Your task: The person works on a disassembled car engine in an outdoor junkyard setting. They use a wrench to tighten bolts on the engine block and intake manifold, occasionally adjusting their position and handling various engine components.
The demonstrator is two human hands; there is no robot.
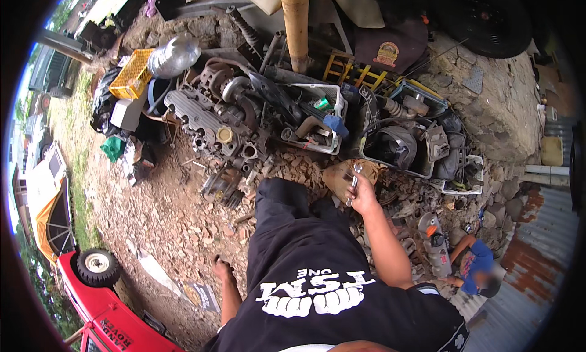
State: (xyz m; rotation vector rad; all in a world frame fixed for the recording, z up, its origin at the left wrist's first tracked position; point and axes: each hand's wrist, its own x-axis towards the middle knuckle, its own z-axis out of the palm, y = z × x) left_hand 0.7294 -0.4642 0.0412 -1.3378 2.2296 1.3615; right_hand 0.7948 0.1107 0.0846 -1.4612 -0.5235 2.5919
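Observation:
In my right hand (365, 197), fingers closed round its middle, is a metal wrench (355, 180), held upright in front of my right thigh. Behind it, on the stones, lies a rounded tan-brown object (334, 176) whose kind I cannot make out. My left hand (223, 268) hangs low beside my left hip over the gravel, its fingers loosely apart and nothing visible in them. Ahead and to the left sits a dirty engine (198, 117) with a ribbed metal cover. A smaller metal engine part (223, 187) rests on the ground nearer to me.
Crates (342, 147) and a bin (421, 169) of used parts stand ahead, behind them a bamboo post (295, 28). A yellow crate (133, 74) is at far left. At right a person in blue (478, 266) is beside a long grey metal part (434, 248). A red vehicle (116, 321) stands left.

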